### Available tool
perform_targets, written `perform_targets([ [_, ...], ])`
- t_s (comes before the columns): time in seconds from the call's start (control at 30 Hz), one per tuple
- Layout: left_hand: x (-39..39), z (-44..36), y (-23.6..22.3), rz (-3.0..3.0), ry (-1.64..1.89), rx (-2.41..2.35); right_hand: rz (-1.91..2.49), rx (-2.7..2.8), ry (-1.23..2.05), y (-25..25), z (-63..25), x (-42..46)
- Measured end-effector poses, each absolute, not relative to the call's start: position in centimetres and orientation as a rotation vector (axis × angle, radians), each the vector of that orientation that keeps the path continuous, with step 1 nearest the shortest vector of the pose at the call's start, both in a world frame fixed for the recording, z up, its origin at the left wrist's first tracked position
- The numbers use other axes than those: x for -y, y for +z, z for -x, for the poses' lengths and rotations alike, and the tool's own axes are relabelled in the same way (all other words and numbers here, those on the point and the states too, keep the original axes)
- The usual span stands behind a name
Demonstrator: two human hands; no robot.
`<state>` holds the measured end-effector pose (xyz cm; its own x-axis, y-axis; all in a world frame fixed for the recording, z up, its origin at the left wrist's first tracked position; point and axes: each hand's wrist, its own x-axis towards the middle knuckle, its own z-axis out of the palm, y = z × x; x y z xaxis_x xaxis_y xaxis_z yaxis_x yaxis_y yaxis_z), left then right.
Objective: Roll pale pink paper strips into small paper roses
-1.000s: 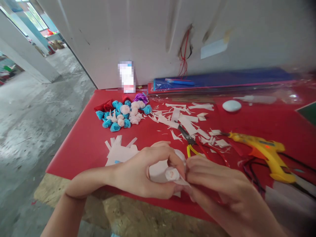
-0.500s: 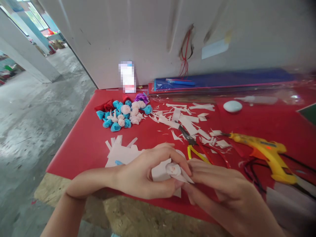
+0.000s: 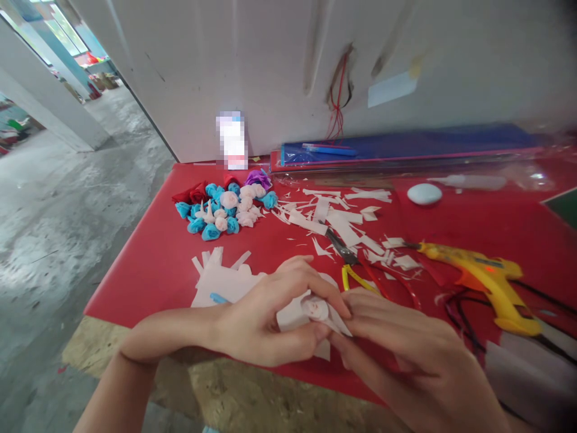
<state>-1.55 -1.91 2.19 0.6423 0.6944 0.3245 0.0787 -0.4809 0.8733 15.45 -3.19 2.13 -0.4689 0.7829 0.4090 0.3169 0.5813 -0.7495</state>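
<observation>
My left hand (image 3: 265, 313) and my right hand (image 3: 396, 349) meet at the near edge of the red table (image 3: 153, 264). Both pinch a small pale pink paper rose (image 3: 315, 308) rolled from a strip of crepe paper. My left fingers curl over the rolled bud from the left. My right fingertips press the loose end of the strip from the right. Under my left hand lies a stack of pale pink paper pieces (image 3: 216, 279).
A heap of finished blue, pink, red and purple paper roses (image 3: 225, 207) lies at the back left. Paper scraps (image 3: 342, 222) surround scissors (image 3: 349, 261) mid-table. A yellow glue gun (image 3: 487, 279) lies right. Packed coloured paper sheets (image 3: 406, 147) line the wall. A white round object (image 3: 424, 193) sits behind.
My fingers have turned the paper rose slightly and shifted it a little to the right. Everything else on the table stays put.
</observation>
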Motion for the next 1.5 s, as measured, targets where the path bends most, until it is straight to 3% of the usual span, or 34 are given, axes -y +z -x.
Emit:
perform_targets([
  [0.6, 2.3, 0.8, 1.5, -2.028, 0.996, -0.673, 0.877, 2.003, 0.784, 0.9, -15.4, 3.7],
  [0.93, 2.3, 1.2, 0.9, -1.883, 1.051, -0.584, 0.892, 1.952, 1.008, 2.4, -16.0, 3.0],
  [1.5, 2.3, 1.2, 0.7, -1.897, 1.075, -0.504, 0.892, 1.948, 1.075, 2.0, -15.8, 3.4],
])
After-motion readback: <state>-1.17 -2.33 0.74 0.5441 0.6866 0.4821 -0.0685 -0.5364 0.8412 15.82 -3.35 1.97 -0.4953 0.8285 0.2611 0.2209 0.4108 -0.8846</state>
